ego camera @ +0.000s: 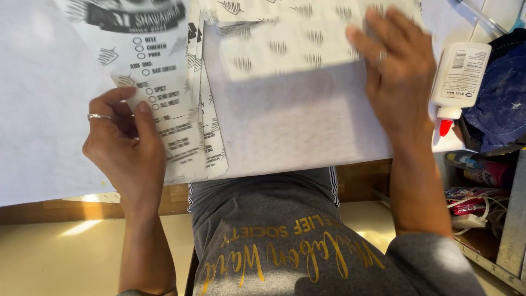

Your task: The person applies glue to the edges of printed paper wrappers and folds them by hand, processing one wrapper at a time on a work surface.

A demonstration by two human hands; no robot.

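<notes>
My left hand (125,147), with a ring on one finger, pinches the lower edge of a printed white paper bag (159,82) that lies on top of a small stack of similar bags on the table. My right hand (397,68) rests flat, fingers spread, on a white patterned paper sheet (285,44) spread across the table's middle. Its fingertips press near the sheet's far right part.
A large white paper (38,109) covers the table on the left. A white glue bottle with a red tip (457,79) lies at the right, beside a dark blue cloth (501,98). A shelf with small packets (476,192) sits lower right.
</notes>
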